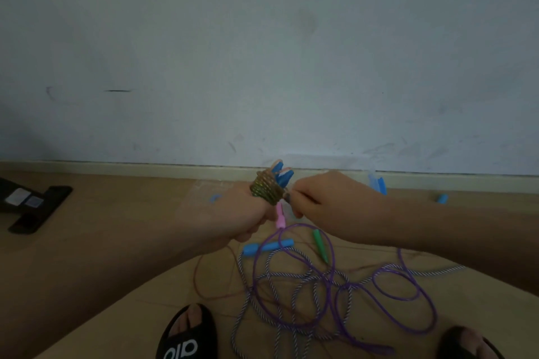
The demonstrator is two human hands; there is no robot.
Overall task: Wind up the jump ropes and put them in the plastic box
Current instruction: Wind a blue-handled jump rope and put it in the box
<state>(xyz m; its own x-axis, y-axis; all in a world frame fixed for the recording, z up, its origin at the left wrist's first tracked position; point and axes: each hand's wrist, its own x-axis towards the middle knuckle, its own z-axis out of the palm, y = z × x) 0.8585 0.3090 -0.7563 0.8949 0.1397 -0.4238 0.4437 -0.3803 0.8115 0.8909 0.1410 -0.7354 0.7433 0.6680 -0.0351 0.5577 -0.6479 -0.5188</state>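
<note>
The left hand is clenched around a pair of blue handles that stick up past its fingers, with a greenish-gold rope wound in tight coils around them. The right hand meets it from the right and pinches the loose end of that rope just beside the coil. A pink handle hangs below, between the two hands.

On the wooden floor nearer the person lies a tangle: a purple rope, a striped rope and a thin red rope, along with a blue handle and a green handle.

The clear plastic box stands far right of the hands, against the baseboard, with blue clips; its outline is faint. A black object lies far left. Two feet in black slippers are at the near edge.
</note>
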